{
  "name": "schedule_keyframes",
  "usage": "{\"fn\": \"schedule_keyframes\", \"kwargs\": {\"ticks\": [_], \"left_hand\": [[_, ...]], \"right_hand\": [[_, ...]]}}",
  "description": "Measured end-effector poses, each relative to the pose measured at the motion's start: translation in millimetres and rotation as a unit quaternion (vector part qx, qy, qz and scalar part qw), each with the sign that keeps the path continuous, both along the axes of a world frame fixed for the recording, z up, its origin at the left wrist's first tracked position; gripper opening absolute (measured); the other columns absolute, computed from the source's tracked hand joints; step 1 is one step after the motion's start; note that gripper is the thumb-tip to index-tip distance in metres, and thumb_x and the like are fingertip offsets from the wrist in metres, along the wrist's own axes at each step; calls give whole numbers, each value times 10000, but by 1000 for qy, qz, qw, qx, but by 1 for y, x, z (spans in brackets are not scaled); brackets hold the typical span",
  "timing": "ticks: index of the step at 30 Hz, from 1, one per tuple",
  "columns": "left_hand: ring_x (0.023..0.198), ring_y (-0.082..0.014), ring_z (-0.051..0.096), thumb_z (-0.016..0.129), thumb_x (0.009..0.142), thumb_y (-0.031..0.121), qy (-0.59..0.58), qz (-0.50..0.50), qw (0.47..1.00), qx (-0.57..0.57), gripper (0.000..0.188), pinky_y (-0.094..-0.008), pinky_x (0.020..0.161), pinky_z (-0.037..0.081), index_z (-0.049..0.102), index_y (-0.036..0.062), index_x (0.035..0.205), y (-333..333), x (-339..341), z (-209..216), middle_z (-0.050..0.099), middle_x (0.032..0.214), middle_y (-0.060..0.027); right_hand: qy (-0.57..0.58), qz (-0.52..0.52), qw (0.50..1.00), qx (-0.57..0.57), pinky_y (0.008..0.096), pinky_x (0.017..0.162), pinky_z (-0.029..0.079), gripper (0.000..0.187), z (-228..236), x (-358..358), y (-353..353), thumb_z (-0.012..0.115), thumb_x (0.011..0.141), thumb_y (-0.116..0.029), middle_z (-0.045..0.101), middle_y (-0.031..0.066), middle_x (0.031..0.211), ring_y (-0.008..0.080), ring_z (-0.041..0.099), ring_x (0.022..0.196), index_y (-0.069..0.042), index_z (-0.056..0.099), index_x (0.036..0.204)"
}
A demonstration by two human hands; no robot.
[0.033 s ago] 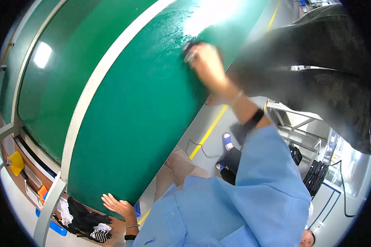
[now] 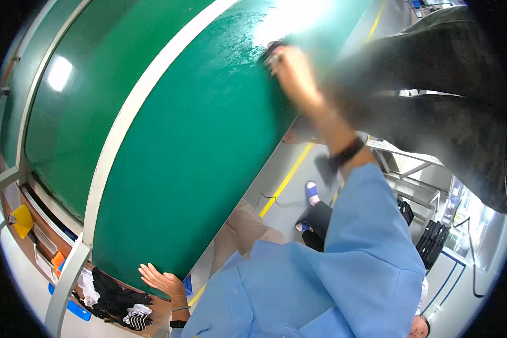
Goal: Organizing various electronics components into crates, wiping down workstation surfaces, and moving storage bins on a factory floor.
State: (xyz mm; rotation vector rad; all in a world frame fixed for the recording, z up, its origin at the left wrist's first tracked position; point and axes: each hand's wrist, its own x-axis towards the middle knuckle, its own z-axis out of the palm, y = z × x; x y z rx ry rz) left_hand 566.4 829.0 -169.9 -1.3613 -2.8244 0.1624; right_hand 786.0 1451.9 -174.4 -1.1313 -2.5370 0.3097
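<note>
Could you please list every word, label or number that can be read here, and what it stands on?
None can be read.
Green tabletop and blue shirt: no writing visible.
Dark object in the right hand: blurred.
Pale rack: any marks are too small.

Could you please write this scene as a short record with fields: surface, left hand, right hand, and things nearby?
Surface: green tabletop, with streaks that look wet near the bright reflection
Left hand: open hand resting at the tabletop's near end, holding nothing visible
Right hand: blurred hand gripping a small dark item against the tabletop; exact kind unclear
Beside tabletop, left: white strip
Near left hand: black cloth
Floor, right: yellow line
</note>
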Motion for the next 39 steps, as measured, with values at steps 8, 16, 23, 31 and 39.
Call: {"fn": "schedule_keyframes", "kwargs": {"ticks": [8, 16, 23, 31, 39], "left_hand": [[1317, -346, 316, 185, 965, 295, 32, -8, 999, 31, 497, -516, 1073, 209, 382, 13, 1324, 4, -3, -9, 347, 1412, -181], [1332, -333, 288, 350, 884, 207, -31, 10, 996, 86, 458, -522, 1070, 189, 432, 16, 1291, 5, 4, -3, 358, 1411, -170], [1255, -385, 357, 475, 859, 85, -189, 9, 894, 406, 436, -447, 1063, 250, 415, -11, 1280, -39, 17, 33, 390, 1353, -218], [1114, -339, 501, 499, 799, 14, -215, 233, 897, 309, 379, -391, 944, 417, 524, 53, 1176, -364, 118, 42, 509, 1216, -191], [940, -394, 559, 452, 863, 127, -95, 777, 552, 287, 286, -430, 856, 444, 568, -16, 1082, -585, 374, -34, 598, 1002, -226]], "right_hand": [[17, -151, 967, 207, 413, 800, 476, 269, -28, 49, 36, 662, 778, -246, 603, 154, 994, 339, 579, 919, -104, 628, 1004], [150, -71, 984, 64, 448, 685, 416, 207, 8, -14, -253, 642, 726, -152, 516, 150, 812, 332, 521, 787, -70, 581, 906], [124, 227, 965, -37, 440, 818, 398, 381, -6, -112, -558, 679, 663, -155, 527, 120, 1103, 324, 499, 1025, -108, 595, 1033], [54, 301, 952, -28, 446, 870, 399, 383, -5, -154, -652, 649, 748, -179, 521, 157, 1135, 341, 500, 1042, -100, 575, 1116], [41, 177, 715, -674, 365, 923, 424, 370, 46, -102, -753, 485, 944, -273, 557, 88, 1158, 232, 542, 1046, -35, 500, 1227]]}}
